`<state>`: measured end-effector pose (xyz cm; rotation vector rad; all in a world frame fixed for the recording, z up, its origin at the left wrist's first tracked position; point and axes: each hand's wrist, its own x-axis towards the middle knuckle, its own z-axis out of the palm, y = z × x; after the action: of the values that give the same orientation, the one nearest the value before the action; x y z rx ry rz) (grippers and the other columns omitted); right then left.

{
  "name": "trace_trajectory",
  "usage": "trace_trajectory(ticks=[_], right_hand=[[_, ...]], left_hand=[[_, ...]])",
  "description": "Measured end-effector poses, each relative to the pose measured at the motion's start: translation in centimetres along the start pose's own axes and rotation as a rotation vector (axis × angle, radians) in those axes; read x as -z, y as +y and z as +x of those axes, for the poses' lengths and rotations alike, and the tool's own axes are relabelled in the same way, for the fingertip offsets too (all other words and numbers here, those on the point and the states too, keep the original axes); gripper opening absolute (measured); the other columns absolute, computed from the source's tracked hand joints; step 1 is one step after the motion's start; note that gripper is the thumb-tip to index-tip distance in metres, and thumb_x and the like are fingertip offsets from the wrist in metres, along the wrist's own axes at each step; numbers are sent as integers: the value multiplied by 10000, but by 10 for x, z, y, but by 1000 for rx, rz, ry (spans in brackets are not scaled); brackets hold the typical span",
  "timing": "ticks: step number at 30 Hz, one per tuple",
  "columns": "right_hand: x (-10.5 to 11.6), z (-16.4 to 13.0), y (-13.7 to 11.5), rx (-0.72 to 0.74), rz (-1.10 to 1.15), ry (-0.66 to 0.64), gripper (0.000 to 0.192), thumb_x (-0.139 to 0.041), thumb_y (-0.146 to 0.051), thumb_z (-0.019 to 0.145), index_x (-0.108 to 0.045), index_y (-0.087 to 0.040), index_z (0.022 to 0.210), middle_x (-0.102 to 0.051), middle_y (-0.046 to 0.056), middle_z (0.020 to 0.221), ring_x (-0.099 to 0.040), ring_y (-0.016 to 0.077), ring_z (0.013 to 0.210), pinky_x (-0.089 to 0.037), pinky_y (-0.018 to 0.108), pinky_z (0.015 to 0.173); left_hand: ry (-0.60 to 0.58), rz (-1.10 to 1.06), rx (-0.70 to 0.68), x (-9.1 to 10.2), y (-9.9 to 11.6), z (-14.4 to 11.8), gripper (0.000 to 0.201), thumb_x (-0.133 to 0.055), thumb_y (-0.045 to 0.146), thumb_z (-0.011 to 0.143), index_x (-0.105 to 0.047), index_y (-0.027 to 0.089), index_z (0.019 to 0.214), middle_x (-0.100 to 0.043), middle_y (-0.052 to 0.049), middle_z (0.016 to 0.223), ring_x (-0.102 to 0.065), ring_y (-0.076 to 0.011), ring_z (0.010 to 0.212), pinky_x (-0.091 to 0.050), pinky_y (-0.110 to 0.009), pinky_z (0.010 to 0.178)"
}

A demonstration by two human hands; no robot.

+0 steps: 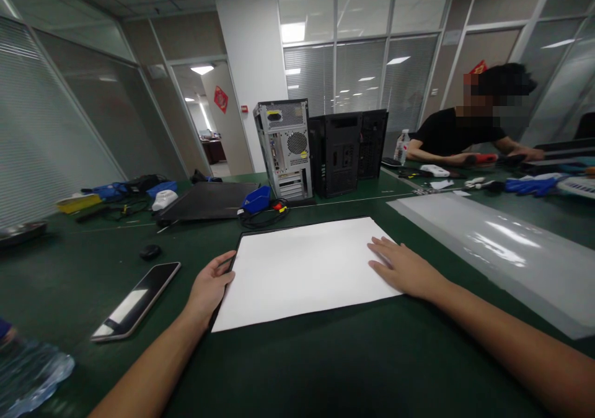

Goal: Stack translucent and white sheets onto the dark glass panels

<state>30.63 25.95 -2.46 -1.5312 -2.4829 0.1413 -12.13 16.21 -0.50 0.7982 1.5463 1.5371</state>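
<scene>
A flat white rectangular sheet (304, 269) lies on the green table (297, 368). The left hand (210, 286) grips its left edge; the right hand (403, 268) rests flat, fingers spread, on its right side. A black smartphone (136, 301) lies left; computer tower cases (320, 148) stand beyond.

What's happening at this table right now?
A person has both hands on a white sheet lying flat on the green table. The left hand grips its left edge; the right hand rests flat on its right side. A phone lies to the left, computer cases stand behind.
</scene>
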Motion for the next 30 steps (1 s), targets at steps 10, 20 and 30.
trace_trajectory(ticks=[10,20,30], right_hand=[[-3,2,2,-47,8,13,697,-310,-646,919,-414,-216,1457,-333,47,1519,-304,281,1396,-259,523,1140],[-2,2,0,-54,-6,21,708,-275,-681,912,-422,-248,1452,-343,46,1515,-309,290,1391,-253,549,1129],[-6,5,2,-33,-30,95,665,-257,-659,928,-494,-258,1402,-425,48,1469,-380,258,1349,-316,471,1108]], left_hand=[[-171,-153,-6,7,-2,-1,747,-537,-27,709,-462,218,1410,-498,-136,1444,-701,-264,973,-587,-286,617],[-153,-102,29,2,4,-6,789,-579,12,768,-337,219,1490,-503,-191,1424,-729,-236,828,-571,-277,565],[-151,-87,98,0,10,-11,690,-551,15,791,-403,190,1442,-712,-149,1058,-662,-161,529,-523,-261,456]])
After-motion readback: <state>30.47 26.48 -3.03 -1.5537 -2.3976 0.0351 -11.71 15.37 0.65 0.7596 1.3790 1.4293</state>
